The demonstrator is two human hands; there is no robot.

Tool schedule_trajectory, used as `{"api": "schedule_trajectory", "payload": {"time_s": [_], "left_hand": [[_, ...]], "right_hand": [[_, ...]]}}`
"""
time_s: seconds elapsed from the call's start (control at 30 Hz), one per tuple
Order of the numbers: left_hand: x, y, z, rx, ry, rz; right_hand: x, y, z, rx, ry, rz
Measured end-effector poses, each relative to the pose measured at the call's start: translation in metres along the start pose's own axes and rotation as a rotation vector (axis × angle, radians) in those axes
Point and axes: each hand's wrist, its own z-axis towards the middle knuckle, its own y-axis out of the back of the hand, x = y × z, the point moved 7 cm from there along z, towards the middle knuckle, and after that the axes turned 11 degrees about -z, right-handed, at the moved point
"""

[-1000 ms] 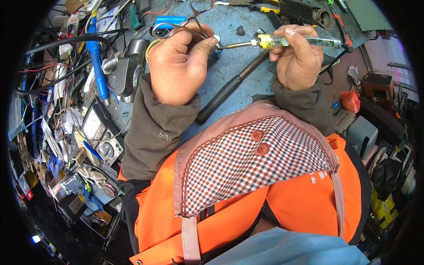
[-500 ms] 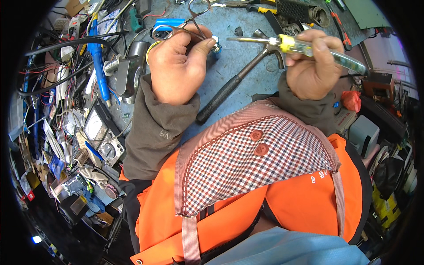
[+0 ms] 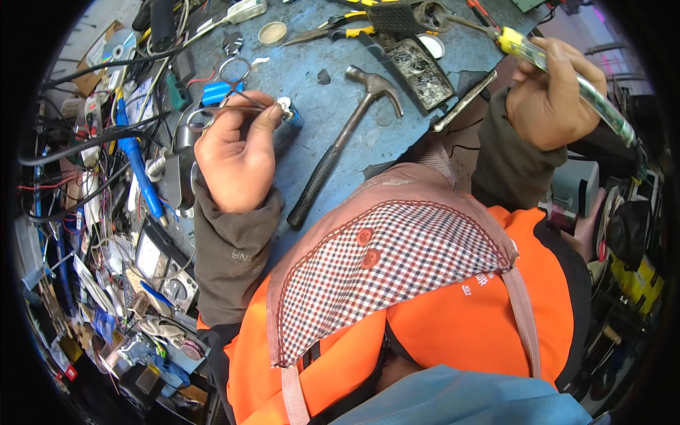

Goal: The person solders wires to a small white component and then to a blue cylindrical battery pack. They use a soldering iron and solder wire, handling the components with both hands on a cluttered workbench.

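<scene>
Soldering iron — at metal cup

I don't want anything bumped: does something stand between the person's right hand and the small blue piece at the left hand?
The hammer and dark tray lie on the bench between the right hand and the blue piece, apparently low; nothing visible rises to block the gap.
</scene>
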Motion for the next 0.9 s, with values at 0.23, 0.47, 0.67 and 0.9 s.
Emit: {"api": "schedule_trajectory", "payload": {"time_s": [0.23, 0.47, 0.67, 0.9], "left_hand": [[0.004, 0.003, 0.001, -0.043, 0.017, -0.051], [0.004, 0.001, 0.004, -0.059, -0.013, -0.081], [0.002, 0.002, 0.000, -0.078, -0.018, -0.087], [0.002, -0.002, 0.002, -0.077, 0.015, -0.098]], "right_hand": [[-0.020, -0.056, -0.007, 0.214, -0.242, -0.307], [-0.048, -0.049, -0.020, 0.193, -0.275, -0.228], [-0.058, -0.045, -0.053, 0.345, -0.301, -0.257], [-0.048, -0.032, -0.096, 0.522, -0.062, -0.820]]}}
